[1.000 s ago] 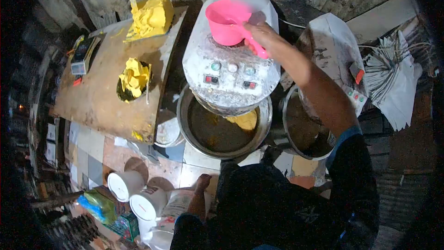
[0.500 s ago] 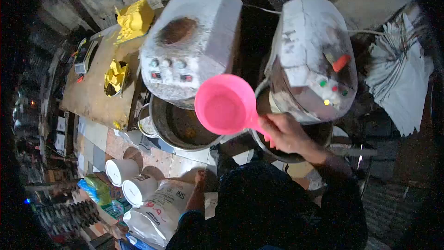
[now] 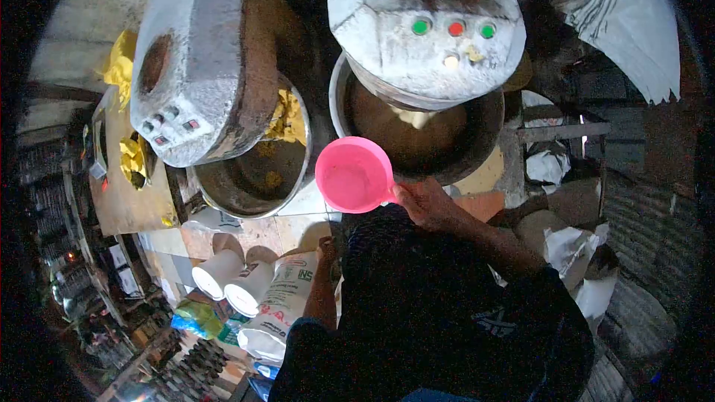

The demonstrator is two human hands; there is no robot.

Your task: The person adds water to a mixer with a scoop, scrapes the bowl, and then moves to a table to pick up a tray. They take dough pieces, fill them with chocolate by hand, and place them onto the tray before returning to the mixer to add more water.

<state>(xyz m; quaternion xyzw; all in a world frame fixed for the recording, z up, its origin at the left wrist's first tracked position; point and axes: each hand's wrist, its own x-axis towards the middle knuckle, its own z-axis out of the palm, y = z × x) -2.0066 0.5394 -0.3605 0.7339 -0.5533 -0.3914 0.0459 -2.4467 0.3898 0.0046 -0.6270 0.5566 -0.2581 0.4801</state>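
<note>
My right hand [image 3: 426,205] is closed around the handle of a pink dipper [image 3: 353,176], held level near the front rim of the right mixer's bowl [image 3: 339,97]. Brownish contents show in that bowl under the white machine head [image 3: 428,37]. My left hand [image 3: 326,249] hangs low beside a white printed sack [image 3: 287,298]; its fingers are too small and dim to read. To the left stands a second mixer [image 3: 197,59], its bowl [image 3: 304,156] holding some yellow material [image 3: 287,117].
A wooden table [image 3: 153,201] with yellow pieces [image 3: 132,158] lies at the left. White buckets [image 3: 217,274] stand on the floor near the sack. At the right are a metal rail [image 3: 562,131], torn white sacks [image 3: 570,249] and a hanging white sheet [image 3: 629,22].
The view has shifted right, so both mixers appear further left and higher. The right bowl's inside now shows more. The pink dipper remains in my right hand, nearer my body.
</note>
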